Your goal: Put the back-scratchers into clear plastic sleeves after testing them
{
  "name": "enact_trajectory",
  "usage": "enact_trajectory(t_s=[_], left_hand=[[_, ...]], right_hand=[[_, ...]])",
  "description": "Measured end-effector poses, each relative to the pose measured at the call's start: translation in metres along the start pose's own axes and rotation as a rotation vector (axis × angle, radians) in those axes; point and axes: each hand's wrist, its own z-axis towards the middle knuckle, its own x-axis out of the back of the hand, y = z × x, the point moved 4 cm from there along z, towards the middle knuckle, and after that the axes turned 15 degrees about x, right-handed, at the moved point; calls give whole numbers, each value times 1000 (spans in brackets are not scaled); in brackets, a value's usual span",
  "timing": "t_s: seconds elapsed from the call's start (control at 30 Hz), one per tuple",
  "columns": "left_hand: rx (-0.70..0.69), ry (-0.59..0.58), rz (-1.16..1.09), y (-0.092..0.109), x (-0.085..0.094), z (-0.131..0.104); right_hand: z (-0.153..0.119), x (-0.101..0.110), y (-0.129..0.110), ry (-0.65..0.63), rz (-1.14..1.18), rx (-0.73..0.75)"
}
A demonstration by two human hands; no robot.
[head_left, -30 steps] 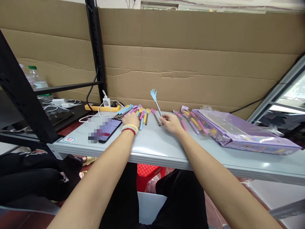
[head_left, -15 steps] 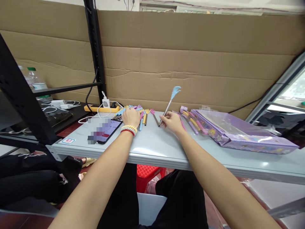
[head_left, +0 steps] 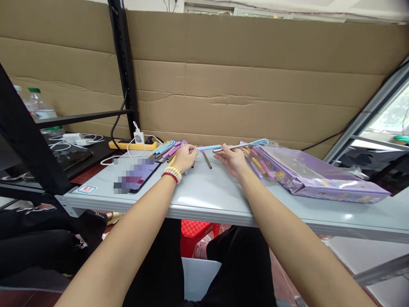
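In my left hand [head_left: 185,157], closed near the middle of the table, is one end of a light blue tube [head_left: 209,147]. It runs sideways to the fingertips of my right hand [head_left: 234,158]. My right hand pinches the metal rod of a back scratcher [head_left: 260,142] with a blue claw head pointing right. The rod's bare end lies just below the blue tube; whether they touch I cannot tell. A pile of coloured back scratchers [head_left: 164,149] lies behind and left of my left hand. Between my hands a brown metal rod [head_left: 207,160] rests on the table.
A phone [head_left: 137,177] lies at the left, before a yellow power strip [head_left: 128,145] with a white charger and cable. At the right are bagged coloured sticks [head_left: 257,164] and an open purple box [head_left: 345,195]. Cardboard [head_left: 223,81] stands behind; a black post [head_left: 123,64] rises left.
My left hand has come right from the pile and now holds a blue tube. The back scratcher in my right hand has tipped from upright to nearly level, claw to the right.
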Motion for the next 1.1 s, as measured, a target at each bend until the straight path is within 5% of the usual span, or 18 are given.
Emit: enact_trajectory(t_s=[0.3,0.53,0.77,1.1], left_hand=[[30,-124,63,7,-2,-11],[-181,-278,164,16,-10,-20],[-90,-183,15,13,-1,-13],[-71,-167,22,14,-1,-15]], right_hand=[[-1,-1,0,8,-21,10],[-8,-11,-1,-98,-124,-66],[3,11,-2,138,-281,14],[-1,1,-4,94,-67,1]])
